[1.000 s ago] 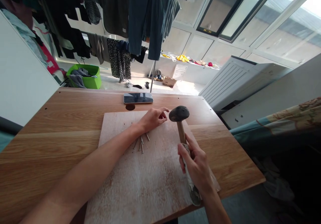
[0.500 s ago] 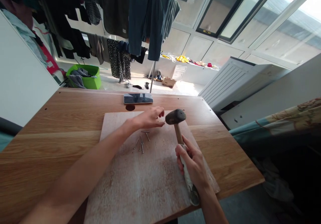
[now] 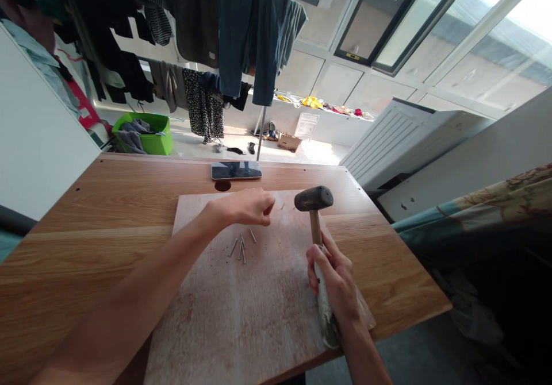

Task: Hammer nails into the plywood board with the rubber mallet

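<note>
Now the left hand [image 3: 252,207] is pulling back from the hammer [image 3: 316,228] and curling into a loose fist above the upper part of the board [image 3: 241,316], leaving a gap at upper right of centre. A thin upright nail [image 3: 283,206] is showing in that gap, and something similar is peeking out just beside the hammer's head — too small to make out fully. For the work in hand, this is probably meaning that the nail is standing without fingers to steady it, and that the left hand is keeping out of the head's way. Whether the fist is hiding anything inside, I cannot tell.

Half a second ago the left fingers were reaching out almost to the hammer's head; now they are folding in, farther left. The right hand [image 3: 334,276], right of centre, is gripping the handle throughout, and the head is sitting slightly farther right than in the earlier frame. Near the centre, the loose nails [image 3: 233,247] are lying in the same small scatter — though one that was showing by the wrist is no longer visible. Above them, the phone [image 3: 236,170] is resting on the table [image 3: 401,258], practically unmoved.
</note>
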{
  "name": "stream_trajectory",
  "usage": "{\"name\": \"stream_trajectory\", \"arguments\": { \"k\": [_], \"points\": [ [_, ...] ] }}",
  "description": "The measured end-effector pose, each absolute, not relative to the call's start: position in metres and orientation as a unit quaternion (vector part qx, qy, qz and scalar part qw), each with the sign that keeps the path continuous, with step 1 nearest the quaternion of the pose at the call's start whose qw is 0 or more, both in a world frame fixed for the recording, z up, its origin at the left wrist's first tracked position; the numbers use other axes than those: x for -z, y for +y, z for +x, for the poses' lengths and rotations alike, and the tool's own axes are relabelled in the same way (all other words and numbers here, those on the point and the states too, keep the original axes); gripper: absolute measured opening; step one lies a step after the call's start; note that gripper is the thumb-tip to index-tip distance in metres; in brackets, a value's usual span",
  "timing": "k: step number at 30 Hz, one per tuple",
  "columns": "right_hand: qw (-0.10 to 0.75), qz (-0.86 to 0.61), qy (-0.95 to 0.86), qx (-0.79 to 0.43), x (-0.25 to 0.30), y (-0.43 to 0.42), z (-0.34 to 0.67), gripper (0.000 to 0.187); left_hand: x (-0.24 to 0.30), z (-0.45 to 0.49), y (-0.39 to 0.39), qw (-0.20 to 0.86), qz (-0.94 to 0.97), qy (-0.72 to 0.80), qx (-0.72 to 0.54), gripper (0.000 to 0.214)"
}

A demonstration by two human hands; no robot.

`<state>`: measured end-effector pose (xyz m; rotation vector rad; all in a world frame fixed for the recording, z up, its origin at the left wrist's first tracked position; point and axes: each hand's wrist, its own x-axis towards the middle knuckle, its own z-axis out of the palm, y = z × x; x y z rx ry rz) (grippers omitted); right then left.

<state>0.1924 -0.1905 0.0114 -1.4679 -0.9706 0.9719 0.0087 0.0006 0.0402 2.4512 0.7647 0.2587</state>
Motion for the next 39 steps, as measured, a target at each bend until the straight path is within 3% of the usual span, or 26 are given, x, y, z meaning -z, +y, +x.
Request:
{"name": "stream_trajectory", "arguments": {
  "k": [2, 4, 7, 16, 22, 30, 39],
  "points": [
    [0.538, -0.615, -0.409, -0.406, -0.011, -0.19, 0.193, 0.038, -0.03, 0.011, 0.009, 0.372, 0.873, 0.263, -0.173, 0.008],
    [0.538, -0.613, -0.411, -0.408, -0.011, -0.191, 0.193, 0.04, -0.017, 0.012, 0.016, 0.462, 0.814, 0.257, -0.241, 0.022],
    [0.537, -0.614, -0.41, -0.408, -0.013, -0.191, 0.192, 0.04, 0.0, 0.013, 0.02, 0.515, 0.77, 0.253, -0.28, 0.025],
    [0.53, -0.623, -0.416, -0.399, -0.017, -0.191, 0.19, 0.036, 0.01, 0.016, 0.019, 0.518, 0.76, 0.236, -0.314, 0.01],
    [0.527, -0.624, -0.417, -0.4, -0.015, -0.191, 0.191, 0.043, 0.013, 0.015, 0.021, 0.501, 0.779, 0.223, -0.305, 0.008],
    [0.482, -0.641, -0.465, -0.376, -0.017, -0.192, 0.18, 0.06, 0.013, 0.012, 0.022, 0.516, 0.767, 0.225, -0.308, 0.021],
    [0.398, -0.664, -0.543, -0.325, -0.016, -0.184, 0.169, 0.06, 0.014, 0.012, 0.024, 0.508, 0.771, 0.233, -0.306, 0.031]
  ]
}}
